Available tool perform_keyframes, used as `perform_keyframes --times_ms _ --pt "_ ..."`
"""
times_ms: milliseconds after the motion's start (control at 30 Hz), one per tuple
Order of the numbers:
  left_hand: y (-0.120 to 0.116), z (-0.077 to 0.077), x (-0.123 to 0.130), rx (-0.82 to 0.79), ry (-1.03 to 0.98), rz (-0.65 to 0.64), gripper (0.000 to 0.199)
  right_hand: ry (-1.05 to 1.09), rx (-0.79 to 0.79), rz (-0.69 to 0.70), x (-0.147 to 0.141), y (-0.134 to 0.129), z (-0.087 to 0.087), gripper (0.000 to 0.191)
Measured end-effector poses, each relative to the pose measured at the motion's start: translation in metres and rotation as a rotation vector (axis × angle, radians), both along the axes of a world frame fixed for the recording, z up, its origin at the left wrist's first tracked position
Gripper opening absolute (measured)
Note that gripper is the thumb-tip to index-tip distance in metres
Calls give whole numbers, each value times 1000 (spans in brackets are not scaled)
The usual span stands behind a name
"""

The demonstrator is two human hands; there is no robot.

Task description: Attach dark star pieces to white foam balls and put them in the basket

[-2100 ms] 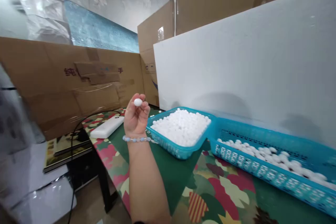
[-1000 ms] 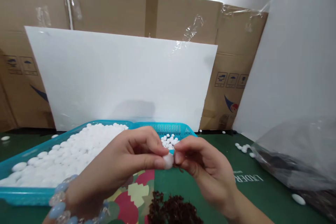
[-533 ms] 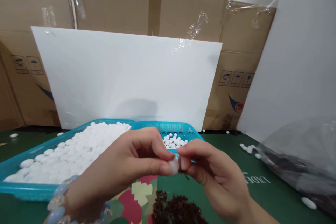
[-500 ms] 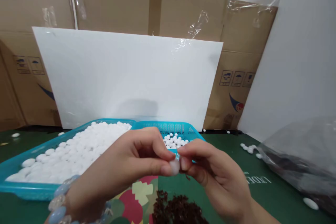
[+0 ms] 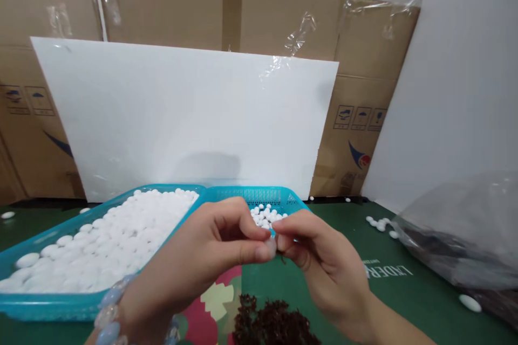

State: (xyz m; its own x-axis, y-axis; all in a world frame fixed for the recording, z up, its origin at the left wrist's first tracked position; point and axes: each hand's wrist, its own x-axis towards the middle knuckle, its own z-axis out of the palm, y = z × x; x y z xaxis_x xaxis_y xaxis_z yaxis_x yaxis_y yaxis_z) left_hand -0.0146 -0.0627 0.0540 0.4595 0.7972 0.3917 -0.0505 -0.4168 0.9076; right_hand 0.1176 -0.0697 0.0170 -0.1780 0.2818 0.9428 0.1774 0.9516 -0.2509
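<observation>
Pinched between the thumb and forefinger of my left hand (image 5: 226, 237) is a small white oval ball (image 5: 272, 248), mostly covered by the fingertips. My right hand (image 5: 332, 264) is closed right beside it, fingertips almost against the ball. A thin reddish-brown shred (image 5: 283, 260) pokes out under the right fingertips; the rest of it is hidden. Below both hands lies a heap of dark reddish-brown shreds (image 5: 279, 323). A blue basket (image 5: 52, 307) at the left is heaped with white oval balls (image 5: 109, 242).
Behind my hands stands a second blue basket (image 5: 251, 194) with smaller white balls (image 5: 263, 215). Stray white balls (image 5: 380, 223) lie on the green mat (image 5: 340, 210). A clear plastic bag (image 5: 465, 237) with dark contents sits at the right. A white board (image 5: 194, 113) leans on cardboard boxes (image 5: 162, 0).
The view has shifted slightly. Both hands stay together at the white ball, which is now more covered by my fingertips.
</observation>
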Motion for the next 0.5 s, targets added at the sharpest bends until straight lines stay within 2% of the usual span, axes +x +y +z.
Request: perform_keyframes --times_ms 300,500 --pt "0 -5 4 87 76 82 17 45 98 -142 2 4 -3 18" --pt "-2 -7 2 142 151 132 16 43 175 -148 1 3 2 15"
